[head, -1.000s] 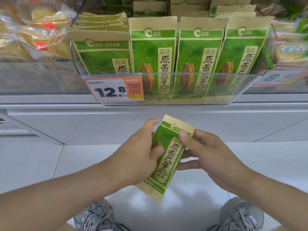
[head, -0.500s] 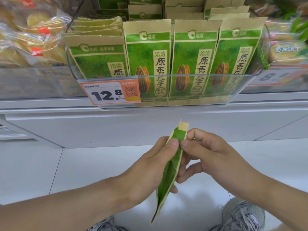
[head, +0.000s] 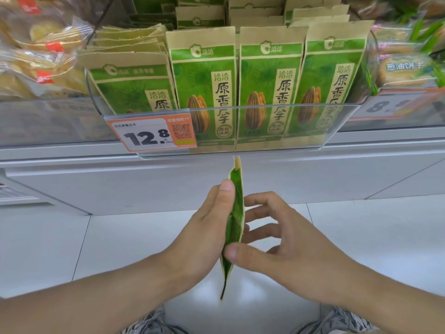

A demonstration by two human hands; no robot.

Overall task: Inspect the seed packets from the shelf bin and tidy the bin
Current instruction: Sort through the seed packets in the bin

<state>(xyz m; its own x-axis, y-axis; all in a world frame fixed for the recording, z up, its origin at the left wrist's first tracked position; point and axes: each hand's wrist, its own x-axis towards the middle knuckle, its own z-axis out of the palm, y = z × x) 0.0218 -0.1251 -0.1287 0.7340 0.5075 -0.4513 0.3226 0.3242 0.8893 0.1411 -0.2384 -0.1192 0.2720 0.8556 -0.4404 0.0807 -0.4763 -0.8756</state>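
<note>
So the packet (head: 234,220) has turned further since a second ago: it was front-on, now it's edge-on to the camera, standing nearly upright below the clear bin (head: 240,131). The left hand (head: 204,227) holds it with the thumb pressed along its upper edge. The right hand (head: 272,239) has slid lower, thumb against the packet's lower part, its other fingers spread loosely on the far side. Up in the bin, rows of matching green packets (head: 204,88) stand upright behind the price tag (head: 150,135).

Green seed packet (head: 235,220) held edge-on, upright, below the packet-filled clear bin (head: 265,141).
</note>
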